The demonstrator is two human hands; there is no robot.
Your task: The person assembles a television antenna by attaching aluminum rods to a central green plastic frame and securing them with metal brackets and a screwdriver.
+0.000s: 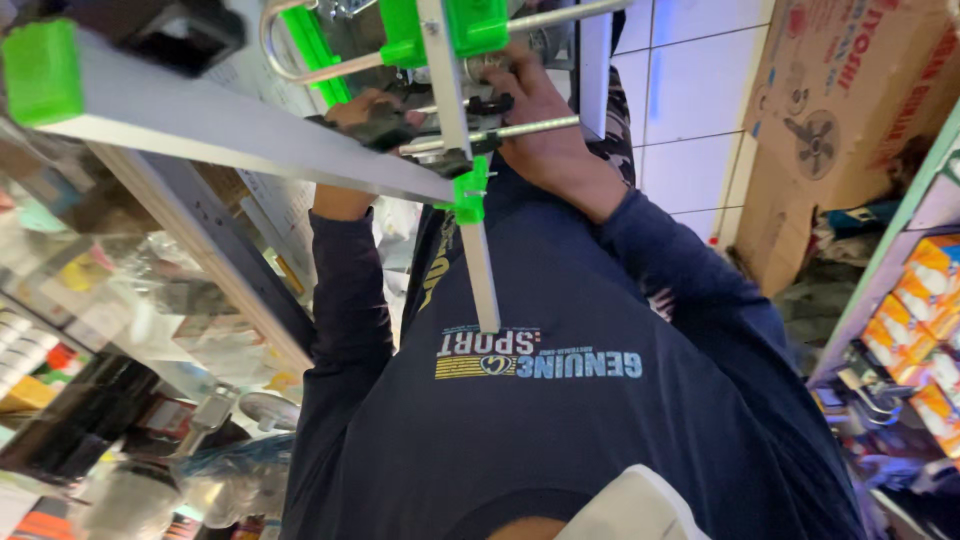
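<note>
I look down along my dark blue long-sleeved shirt at an antenna-like frame of flat aluminium bars, thin metal rods and bright green plastic clips, held in front of my chest. My left hand is closed around a dark fitting where the wide bar meets the narrow cross bar. My right hand grips the frame at the thin rods, just right of a green clip. A curved metal loop and more green clips sit above the hands. The fingertips are partly hidden by the bars.
A glass display counter packed with goods runs along the left. A large cardboard box with a fan picture leans at the upper right. Shelves with orange boxes stand on the right. White floor tiles show beyond my hands.
</note>
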